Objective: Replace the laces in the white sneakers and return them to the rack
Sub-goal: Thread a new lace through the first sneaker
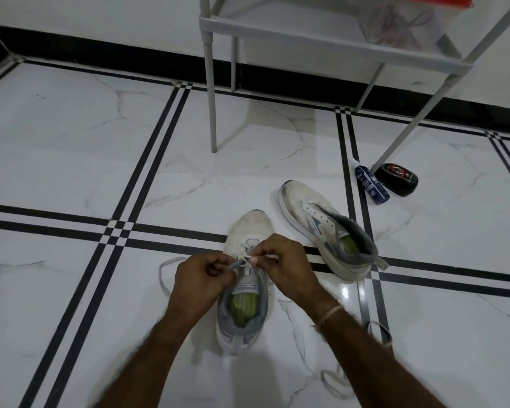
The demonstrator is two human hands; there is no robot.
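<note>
1. The lace (166,270) trails in a slack loop on the floor (71,172), left of the sneaker. It is soft and limp and will probably twist or snag, so the stiff tip looks like the best place to hold it.
2. The left hand (202,273) has its fingers curled, pinching a grey lace end over the eyelets.
3. The sneaker (249,228) stands upright on the floor between the hands, toe pointing away. It looks light, and its soft upper should give under a pull, so it is probably best steadied at the eyelet row or heel.
4. The right hand (289,266) pinches a white stretch of lace, its fingertips almost meeting the left's.
5. The second sneaker (304,201) leans on its side just to the right, apart from the first, with bare eyelets.
6. A loose lace (381,329) lies on the floor beside the right forearm and could be dragged along by it.
7. The rack (306,28) stands beyond, with open floor in front of it. A bottle (371,184) and a tin (398,179) lie at its right leg, and a shoe carried there would need to clear them.
</note>
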